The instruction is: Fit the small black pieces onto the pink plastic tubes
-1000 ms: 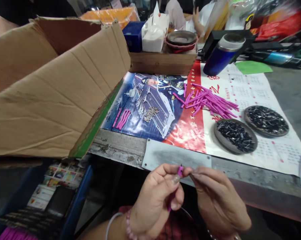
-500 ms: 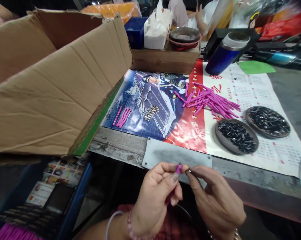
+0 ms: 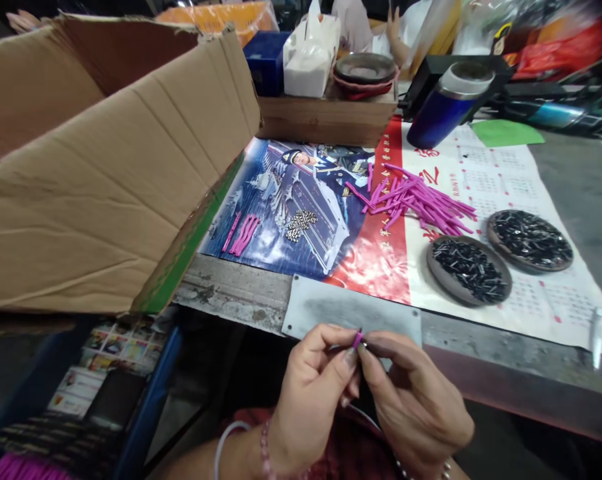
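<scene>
My left hand (image 3: 308, 387) pinches a thin magenta strip (image 3: 357, 339) between thumb and forefinger, its tip sticking up with a small dark point at the end. Right beside that tip, my right hand (image 3: 415, 393) is closed in a pinch on a tiny shiny metal piece, mostly hidden by the fingertips. The two hands meet just over the table's front edge. On the poster behind them lie a loose pile of magenta strips (image 3: 425, 203), a cluster of small silver beads (image 3: 301, 225) and several magenta strips (image 3: 245, 235) set side by side.
Two shallow bowls, a nearer one (image 3: 435, 280) and a farther one (image 3: 545, 269), hold small dark metal pins. A big cardboard box (image 3: 131, 173) stands at left. Behind are a blue tumbler (image 3: 438, 117) and a tissue pack (image 3: 308, 63). A white pen-like object (image 3: 597, 340) lies at right.
My right hand has moved left, bringing its small metal piece against the tip of the magenta strip. The left hand still holds the strip, and the view has shifted slightly.
</scene>
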A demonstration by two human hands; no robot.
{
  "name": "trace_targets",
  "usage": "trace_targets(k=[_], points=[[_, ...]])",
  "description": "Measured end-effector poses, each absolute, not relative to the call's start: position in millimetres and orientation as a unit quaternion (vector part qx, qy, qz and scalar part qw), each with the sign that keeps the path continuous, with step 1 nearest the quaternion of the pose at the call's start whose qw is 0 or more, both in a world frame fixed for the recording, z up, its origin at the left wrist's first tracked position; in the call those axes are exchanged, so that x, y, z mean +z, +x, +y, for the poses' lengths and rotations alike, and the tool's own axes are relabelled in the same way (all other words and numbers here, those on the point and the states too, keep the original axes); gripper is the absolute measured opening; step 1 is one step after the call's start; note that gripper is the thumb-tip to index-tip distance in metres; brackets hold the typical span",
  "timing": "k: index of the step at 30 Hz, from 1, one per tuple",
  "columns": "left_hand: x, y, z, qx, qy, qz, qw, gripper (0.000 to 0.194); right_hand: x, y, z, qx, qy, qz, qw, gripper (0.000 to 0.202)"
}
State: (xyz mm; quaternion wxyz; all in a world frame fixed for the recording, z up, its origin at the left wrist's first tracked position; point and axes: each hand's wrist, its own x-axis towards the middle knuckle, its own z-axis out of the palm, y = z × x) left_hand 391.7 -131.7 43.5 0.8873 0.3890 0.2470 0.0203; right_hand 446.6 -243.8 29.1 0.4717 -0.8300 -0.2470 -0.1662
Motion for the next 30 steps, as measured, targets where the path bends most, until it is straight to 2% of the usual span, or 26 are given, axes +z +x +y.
trace_targets(k=[6, 11, 19, 24, 30], points=[[40, 391, -133, 0.055, 0.429, 0.175, 0.884, 0.006, 24, 440, -243, -0.180, -0.795, -0.227, 0.533, 0.020], [46, 389, -133, 0.068, 0.479, 0.152, 0.862, 0.009, 33, 438, -242, -0.118, -0.767, -0.218, 0.592, 0.021], [45, 384, -132, 0.086, 0.554, 0.167, 0.811, 0.012, 38, 438, -244, -0.100, -0.798, -0.226, 0.549, 0.012], [40, 381, -133, 0.100, 0.582, 0.167, 0.790, 0.015, 32, 442, -244, -0.124, -0.830, -0.252, 0.482, 0.004], [45, 380, -136, 0.110, 0.592, 0.157, 0.783, 0.016, 32, 443, -241, -0.148, -0.837, -0.276, 0.448, 0.016]])
